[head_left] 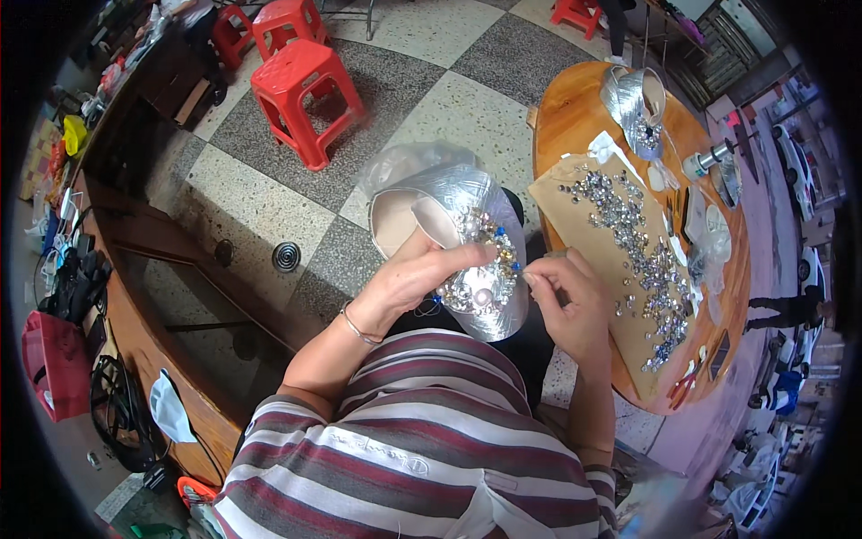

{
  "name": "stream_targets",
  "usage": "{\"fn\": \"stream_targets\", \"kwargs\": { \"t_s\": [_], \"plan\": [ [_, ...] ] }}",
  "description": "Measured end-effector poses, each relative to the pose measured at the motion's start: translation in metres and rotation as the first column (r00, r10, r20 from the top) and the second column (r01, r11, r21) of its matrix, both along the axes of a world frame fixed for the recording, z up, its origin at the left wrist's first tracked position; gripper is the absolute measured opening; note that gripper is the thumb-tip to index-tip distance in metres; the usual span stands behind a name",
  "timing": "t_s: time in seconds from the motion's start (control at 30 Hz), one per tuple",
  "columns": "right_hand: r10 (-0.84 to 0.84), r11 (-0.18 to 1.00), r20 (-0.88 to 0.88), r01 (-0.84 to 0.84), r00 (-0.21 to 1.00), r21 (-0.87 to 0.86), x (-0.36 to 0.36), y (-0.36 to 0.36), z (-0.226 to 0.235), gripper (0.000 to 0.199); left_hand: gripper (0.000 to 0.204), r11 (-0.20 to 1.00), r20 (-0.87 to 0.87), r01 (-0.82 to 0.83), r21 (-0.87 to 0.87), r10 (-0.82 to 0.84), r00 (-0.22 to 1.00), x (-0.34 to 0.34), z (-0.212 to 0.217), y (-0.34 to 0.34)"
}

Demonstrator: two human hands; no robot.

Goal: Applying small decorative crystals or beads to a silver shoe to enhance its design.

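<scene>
The left hand (415, 274) grips a silver shoe (480, 235) set with beads; the right hand (567, 301) pinches at its beadwork; a cardboard sheet (575, 242) strewn with beads lies on the wooden table (566, 108).

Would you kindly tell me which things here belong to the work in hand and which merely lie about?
In use: silver shoe with beaded front, left hand, right hand, cardboard sheet of silver beads.
Lying about: red plastic stools, second silver shoe, round floor drain.

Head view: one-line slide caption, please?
Left hand steadies a silver shoe while the right hand pinches at its beaded ornament.
</scene>
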State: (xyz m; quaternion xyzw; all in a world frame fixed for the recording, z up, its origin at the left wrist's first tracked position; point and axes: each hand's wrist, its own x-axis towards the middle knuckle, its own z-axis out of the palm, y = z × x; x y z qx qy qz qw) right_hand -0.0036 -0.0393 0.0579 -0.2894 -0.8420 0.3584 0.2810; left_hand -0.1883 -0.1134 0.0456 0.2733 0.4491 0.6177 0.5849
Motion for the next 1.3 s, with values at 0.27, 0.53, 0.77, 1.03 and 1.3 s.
{"fn": "stream_targets", "kwargs": {
  "t_s": [0.27,0.53,0.77,1.03,1.3],
  "plan": [
    [-0.003,1.0,-0.006,0.003,1.0,0.017,0.003,0.001,-0.004,0.007,0.032,0.998,-0.012,0.051,0.023,-0.051,0.999,0.001,0.004,0.004],
    [-0.003,0.997,0.017,0.002,1.0,0.077,0.007,0.001,-0.007,0.008,0.03,0.994,-0.05,0.092,0.055,-0.089,0.995,0.005,-0.001,0.009],
    [-0.023,0.962,-0.04,0.033,0.999,0.27,0.008,-0.001,-0.011,0.01,0.032,0.994,0.035,0.098,0.047,-0.099,0.994,0.006,-0.011,0.012],
    [-0.064,0.988,-0.043,0.07,0.997,0.141,0.011,-0.007,-0.016,0.012,0.034,0.99,0.115,0.137,0.018,-0.138,0.984,0.008,-0.02,0.015],
    [-0.041,0.965,-0.056,0.054,0.998,0.255,0.015,-0.008,-0.016,0.009,0.043,0.986,0.201,0.168,-0.006,-0.164,0.966,0.009,-0.027,0.016]
  ]
}}
